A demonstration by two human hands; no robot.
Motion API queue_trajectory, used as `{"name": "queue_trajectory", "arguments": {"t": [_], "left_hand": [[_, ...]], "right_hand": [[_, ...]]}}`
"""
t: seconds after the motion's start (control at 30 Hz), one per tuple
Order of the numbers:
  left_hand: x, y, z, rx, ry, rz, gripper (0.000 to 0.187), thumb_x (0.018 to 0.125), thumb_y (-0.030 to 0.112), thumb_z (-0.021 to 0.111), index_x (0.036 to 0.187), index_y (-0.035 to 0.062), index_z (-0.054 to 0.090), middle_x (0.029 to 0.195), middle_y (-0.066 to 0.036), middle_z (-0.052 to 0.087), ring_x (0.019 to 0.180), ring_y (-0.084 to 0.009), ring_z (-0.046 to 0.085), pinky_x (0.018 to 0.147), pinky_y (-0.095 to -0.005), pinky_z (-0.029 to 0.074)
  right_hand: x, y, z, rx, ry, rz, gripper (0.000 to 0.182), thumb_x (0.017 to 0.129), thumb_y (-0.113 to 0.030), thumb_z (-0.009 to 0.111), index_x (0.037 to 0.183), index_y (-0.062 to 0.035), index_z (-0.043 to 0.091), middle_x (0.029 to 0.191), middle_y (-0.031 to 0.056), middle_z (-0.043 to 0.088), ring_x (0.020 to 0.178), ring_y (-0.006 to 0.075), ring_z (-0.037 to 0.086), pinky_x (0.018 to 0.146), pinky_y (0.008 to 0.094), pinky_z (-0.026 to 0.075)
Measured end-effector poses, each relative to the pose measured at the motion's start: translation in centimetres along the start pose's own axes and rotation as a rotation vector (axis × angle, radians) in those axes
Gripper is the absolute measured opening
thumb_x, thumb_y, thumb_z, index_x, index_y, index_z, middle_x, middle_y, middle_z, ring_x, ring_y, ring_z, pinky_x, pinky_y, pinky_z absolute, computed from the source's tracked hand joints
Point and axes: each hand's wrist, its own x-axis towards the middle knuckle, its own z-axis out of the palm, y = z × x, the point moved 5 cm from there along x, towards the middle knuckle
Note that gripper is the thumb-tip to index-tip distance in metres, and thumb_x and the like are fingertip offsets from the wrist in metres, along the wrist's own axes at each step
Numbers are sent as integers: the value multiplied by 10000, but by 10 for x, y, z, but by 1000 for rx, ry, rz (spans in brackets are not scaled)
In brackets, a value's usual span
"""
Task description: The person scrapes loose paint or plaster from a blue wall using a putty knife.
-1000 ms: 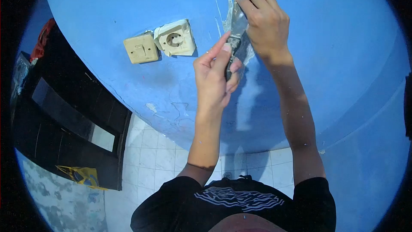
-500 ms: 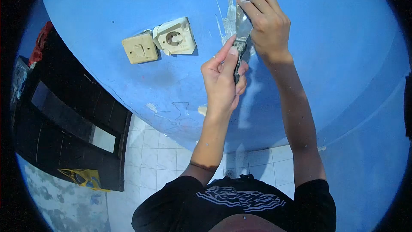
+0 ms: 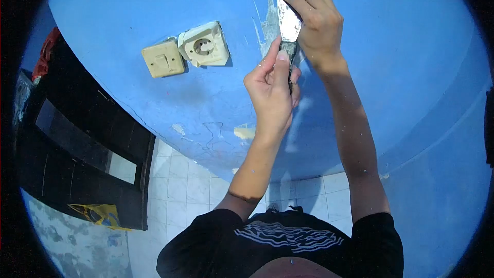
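My left hand (image 3: 272, 85) is closed round the dark handle of a putty knife (image 3: 289, 20), its index finger stretched up toward the base of the blade. The metal blade points up against the blue wall (image 3: 401, 62) and catches the light. My right hand (image 3: 320, 25) is on the blade's upper right side, with bent fingers pressed together over its top part; the thumb is hidden. Just left of the blade, a grey-white scraped patch (image 3: 269, 23) with thin scratches marks the wall.
A yellowed light switch (image 3: 163, 59) and a loose-looking socket with a paper-like cover (image 3: 206, 45) are on the wall to the left. Lower down is a chipped paint spot (image 3: 244, 132). Dark furniture (image 3: 87, 139) stands left, above white floor tiles (image 3: 177, 190).
The blade has turned, so its bright face now shows more fully. Both hands and the knife have shifted slightly left in view, along with the wall fittings.
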Motion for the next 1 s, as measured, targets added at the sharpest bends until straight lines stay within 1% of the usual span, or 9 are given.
{"name": "queue_trajectory", "arguments": {"t": [0.43, 0.5, 0.53, 0.6, 0.63, 0.73, 0.8, 0.93, 1.0], "left_hand": [[-3, 4, 0, 30, 0, -30, 402, 1011, 163, 533, 1381, 7, 509, 655, -55, 538, 385, -66, 359, 343, -223, 273], [0, 11, 6, 8, -26, 28, 410, 1013, 168, 533, 1387, 4, 501, 662, -48, 542, 390, -64, 370, 341, -217, 283], [0, 9, 5, 8, -27, 33, 410, 1013, 168, 533, 1387, 4, 501, 662, -48, 542, 390, -64, 370, 341, -217, 283], [-4, -4, -3, 54, 8, -7, 420, 1012, 171, 537, 1394, 3, 493, 668, -42, 546, 391, -59, 377, 340, -213, 292], [-17, -11, -9, 52, 27, -64, 423, 1012, 168, 538, 1400, 6, 489, 673, -37, 548, 397, -55, 388, 341, -212, 300], [-44, -35, -29, 91, 67, -85, 415, 1012, 167, 537, 1390, -1, 496, 675, -30, 554, 400, -52, 394, 343, -209, 299], [-50, -45, -39, 161, 156, -122, 392, 1010, 156, 536, 1362, -15, 521, 672, -24, 554, 406, -52, 403, 349, -209, 301], [-51, -37, -44, 247, 126, -55, 368, 1006, 147, 537, 1333, -22, 547, 659, -22, 554, 425, -54, 426, 364, -207, 310], [-55, -25, -40, 270, 78, -4, 356, 1002, 136, 535, 1324, -16, 563, 650, -16, 557, 449, -55, 445, 391, -201, 326]], "right_hand": [[2, -2, -4, -2, 15, 14, 275, 777, -85, 658, 1038, -125, 735, 1072, 49, 703, 1014, 271, 645, 877, 365, 535], [18, -7, -11, 20, 15, -9, 190, 756, -45, 628, 939, -26, 676, 976, 96, 676, 906, 278, 650, 716, 358, 556], [14, -4, -8, 22, 19, -12, 190, 756, -45, 628, 939, -26, 676, 976, 96, 676, 906, 278, 650, 716, 358, 556], [-12, 6, 1, -11, 7, -32, 285, 785, -60, 603, 1044, -118, 706, 1032, 47, 688, 1012, 276, 645, 830, 363, 557], [-26, 2, 0, -46, -86, 7, 314, 801, -52, 590, 1089, -113, 698, 1075, 64, 687, 1061, 282, 638, 870, 363, 549], [-71, -8, -4, 23, -143, 8, 352, 805, -36, 589, 1137, -101, 685, 1148, 74, 673, 1140, 266, 615, 932, 370, 535], [-81, -16, -2, 37, -276, 85, 376, 803, -20, 598, 1169, -64, 670, 1210, 95, 654, 1201, 262, 586, 1006, 379, 501], [-75, -28, -9, -8, -286, 47, 384, 794, -15, 609, 1175, -36, 661, 1230, 112, 641, 1210, 258, 580, 1049, 393, 472], [-70, -32, -16, -12, -253, 29, 450, 721, 68, 618, 1154, -42, 679, 1222, 109, 646, 1189, 272, 597, 1028, 423, 485]]}}
